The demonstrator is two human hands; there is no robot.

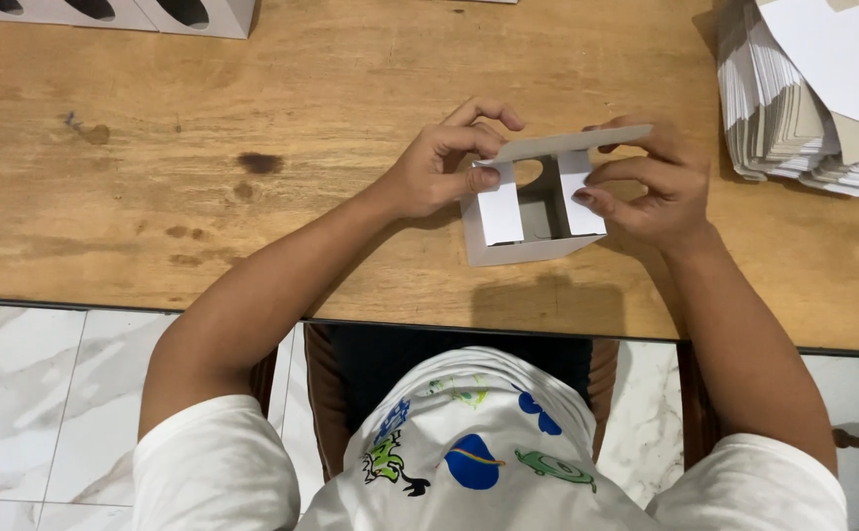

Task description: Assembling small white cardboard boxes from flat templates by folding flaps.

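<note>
A small white cardboard box (508, 251) stands on the wooden table (252, 226) near its front edge, its open end facing me. My left hand (439, 167) pinches the left side flap with thumb and fingers. My right hand (651, 187) grips the right side flap, its fingers also touching the top flap that sticks out above. Both side flaps are folded partly inward over the grey inside.
A tall stack of flat white cardboard blanks (813, 98) lies at the table's right back corner. Assembled white boxes with oval cut-outs (154, 15) sit at the back left. Marble floor tiles (36, 413) show below the table edge.
</note>
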